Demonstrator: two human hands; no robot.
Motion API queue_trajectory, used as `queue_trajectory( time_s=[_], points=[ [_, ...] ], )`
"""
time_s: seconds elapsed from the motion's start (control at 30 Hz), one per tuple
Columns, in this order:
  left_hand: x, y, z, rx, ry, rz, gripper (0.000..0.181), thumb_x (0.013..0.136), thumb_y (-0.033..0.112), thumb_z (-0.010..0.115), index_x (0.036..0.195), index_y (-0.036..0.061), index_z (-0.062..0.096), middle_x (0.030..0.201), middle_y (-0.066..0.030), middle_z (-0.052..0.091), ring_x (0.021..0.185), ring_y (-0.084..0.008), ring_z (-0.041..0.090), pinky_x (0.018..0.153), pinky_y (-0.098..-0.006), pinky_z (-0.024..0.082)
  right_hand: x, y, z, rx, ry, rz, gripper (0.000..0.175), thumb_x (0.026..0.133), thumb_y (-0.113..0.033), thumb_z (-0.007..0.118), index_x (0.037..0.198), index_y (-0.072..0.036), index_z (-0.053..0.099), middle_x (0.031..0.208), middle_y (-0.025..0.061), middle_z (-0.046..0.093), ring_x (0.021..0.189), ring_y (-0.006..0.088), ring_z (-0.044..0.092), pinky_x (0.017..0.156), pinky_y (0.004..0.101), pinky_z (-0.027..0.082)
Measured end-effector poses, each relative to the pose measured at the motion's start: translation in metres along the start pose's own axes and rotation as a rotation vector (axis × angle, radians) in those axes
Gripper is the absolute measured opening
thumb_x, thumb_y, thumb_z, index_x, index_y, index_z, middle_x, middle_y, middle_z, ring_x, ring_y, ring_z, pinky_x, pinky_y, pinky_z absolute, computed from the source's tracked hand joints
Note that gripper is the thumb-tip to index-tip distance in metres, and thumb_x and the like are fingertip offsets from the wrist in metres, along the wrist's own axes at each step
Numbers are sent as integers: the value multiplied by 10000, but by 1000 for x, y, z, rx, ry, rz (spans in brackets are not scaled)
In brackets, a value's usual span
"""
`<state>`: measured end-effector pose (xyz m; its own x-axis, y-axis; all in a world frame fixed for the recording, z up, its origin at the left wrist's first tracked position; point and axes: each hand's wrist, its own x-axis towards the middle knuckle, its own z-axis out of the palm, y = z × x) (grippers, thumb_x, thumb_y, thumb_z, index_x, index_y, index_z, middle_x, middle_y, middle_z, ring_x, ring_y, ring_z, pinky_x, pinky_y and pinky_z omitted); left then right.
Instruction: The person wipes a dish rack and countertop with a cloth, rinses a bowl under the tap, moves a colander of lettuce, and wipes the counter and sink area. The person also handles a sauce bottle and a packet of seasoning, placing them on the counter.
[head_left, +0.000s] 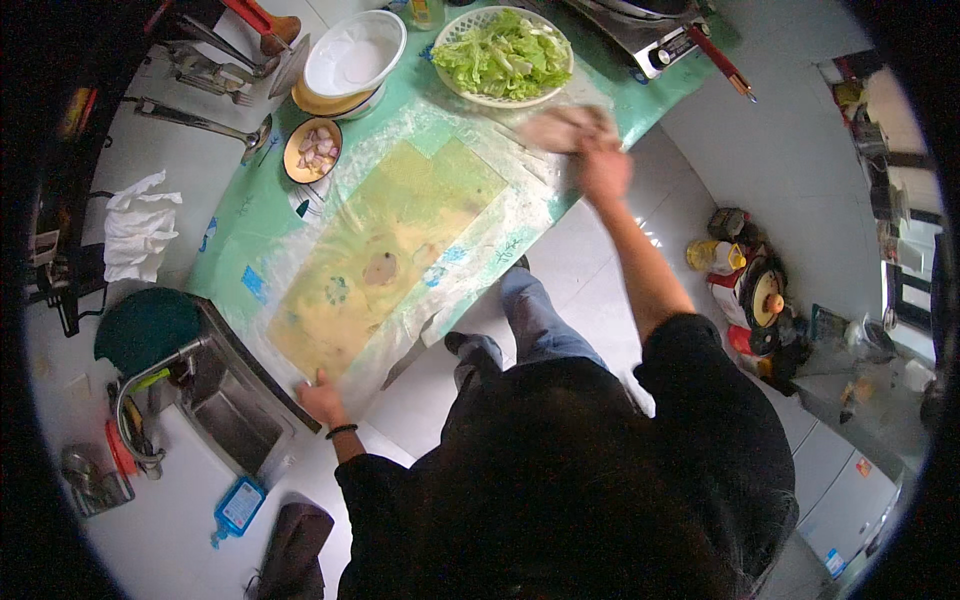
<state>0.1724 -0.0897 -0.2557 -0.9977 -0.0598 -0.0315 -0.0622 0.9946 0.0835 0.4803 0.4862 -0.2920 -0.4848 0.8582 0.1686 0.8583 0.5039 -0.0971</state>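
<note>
My right hand (602, 169) is on a crumpled, pale brownish cloth (559, 129) at the counter's right side, near the lettuce basket. Both hand and cloth are blurred. At the near-left corner of the counter, my left hand (322, 401) rests on the edge of the clear plastic cover with no object visible in it. Between the hands lies a yellowed rectangular sheet (352, 277) with worn patches and stains. Around it the green patterned tablecloth (244, 225) shows whitish smears. Lettuce leaves (502, 56) fill a pale perforated basket (448, 79).
A small bowl (291, 166) holds peeled garlic or shallot cloves (318, 150), beside stacked bowls (352, 56). A stove (652, 56) with a red-handled pan (716, 60) stands at the far right. Left are a steel sink (232, 412) and a blue bottle (240, 508). Utensils (199, 124) hang on the wall.
</note>
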Motion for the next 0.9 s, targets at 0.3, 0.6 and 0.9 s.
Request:
queue_trajectory(
  time_s=[0.3, 0.6, 0.9],
  points=[
    [-146, 177, -31, 145, -346, 1107, 782, 776, 306, 746, 1456, 145, 396, 1549, -220, 217, 806, -326, 673, 625, -393, 545, -94, 178, -43, 2053, 2, 946, 433, 978, -403, 520, 1268, -80, 528, 1085, 58, 627, 879, 197, 632, 723, 348, 535],
    [-83, 180, -36, -377, -690, 934, 359, 896, 138, 594, 1248, 68, 601, 979, -159, 675, 678, -225, 643, 627, -351, 501, -160, 138, -63, 2188, -71, 783, 554, 978, -474, 481, 1401, -119, 437, 1371, 95, 513, 1258, 262, 485, 1077, 457, 381],
    [-34, 209, -71, -601, -934, 922, 247, 960, 146, 532, 1112, -1, 659, 777, -3, 597, 727, -74, 501, 676, -240, 427, -183, 0, -96, 2315, 263, 588, 684, 922, -604, 487, 1351, -71, 466, 1351, 133, 493, 1284, 301, 450, 1058, 527, 396]
  ],
)
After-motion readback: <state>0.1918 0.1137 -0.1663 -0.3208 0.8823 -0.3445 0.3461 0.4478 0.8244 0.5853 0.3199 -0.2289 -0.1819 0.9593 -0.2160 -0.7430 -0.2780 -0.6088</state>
